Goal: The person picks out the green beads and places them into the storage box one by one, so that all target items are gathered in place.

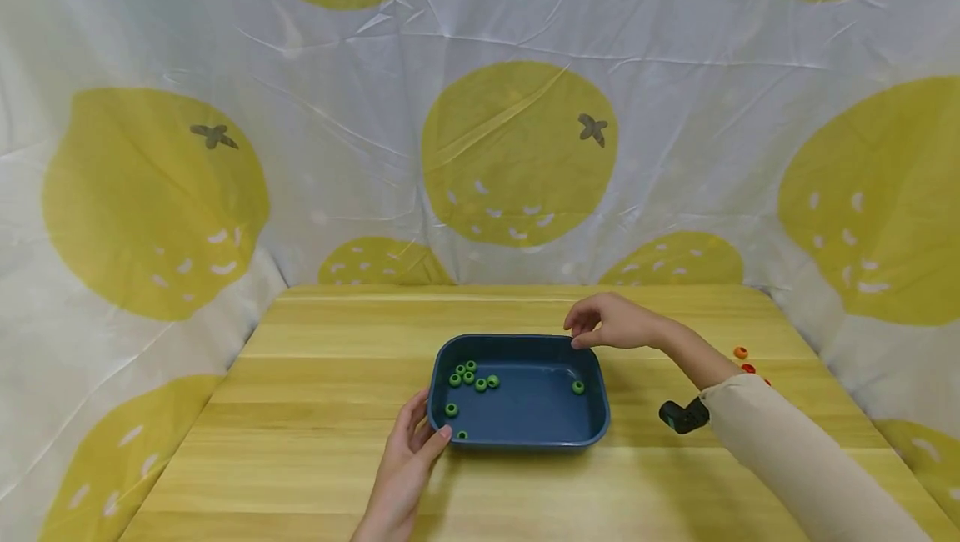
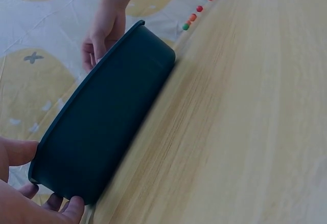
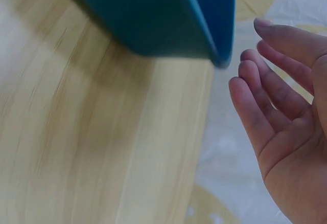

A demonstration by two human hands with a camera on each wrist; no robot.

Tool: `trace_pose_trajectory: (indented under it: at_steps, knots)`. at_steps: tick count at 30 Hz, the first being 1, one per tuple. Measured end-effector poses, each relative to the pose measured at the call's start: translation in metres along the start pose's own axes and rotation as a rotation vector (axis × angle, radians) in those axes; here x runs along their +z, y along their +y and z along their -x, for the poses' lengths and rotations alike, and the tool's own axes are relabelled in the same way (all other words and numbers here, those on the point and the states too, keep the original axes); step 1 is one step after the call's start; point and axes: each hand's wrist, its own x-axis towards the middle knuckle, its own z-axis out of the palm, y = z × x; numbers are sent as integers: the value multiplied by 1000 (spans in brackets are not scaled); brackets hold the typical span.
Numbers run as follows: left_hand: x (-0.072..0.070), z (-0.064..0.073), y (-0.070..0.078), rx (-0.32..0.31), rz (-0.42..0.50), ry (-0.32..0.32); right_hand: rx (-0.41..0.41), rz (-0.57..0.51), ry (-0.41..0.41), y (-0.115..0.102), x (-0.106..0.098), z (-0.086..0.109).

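Note:
A dark blue rectangular basin stands on the table with several round green beads inside, most toward its left end. One green bead lies apart at the right end. My left hand grips the basin's front left corner, thumb on the rim and fingers on the outside wall, as the left wrist view also shows. Over the back right corner hovers my right hand, fingers loosely bent. In the right wrist view that hand holds nothing and stands apart from the basin's rim.
To the right, partly behind my right forearm, lie an orange bead and red beads. The left wrist view adds a green bead in that row. A black device sits at my right wrist. Lemon-print cloth surrounds the wooden table.

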Motion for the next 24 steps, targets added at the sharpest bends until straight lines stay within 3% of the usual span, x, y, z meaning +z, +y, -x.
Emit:
trace_pose_trajectory:
  at_steps: [13, 24]
  knots:
    - [1, 0, 1, -8, -4, 1, 97, -4, 78, 24, -18, 31]
    - [1, 0, 1, -10, -7, 6, 191, -51, 131, 38, -31, 71]
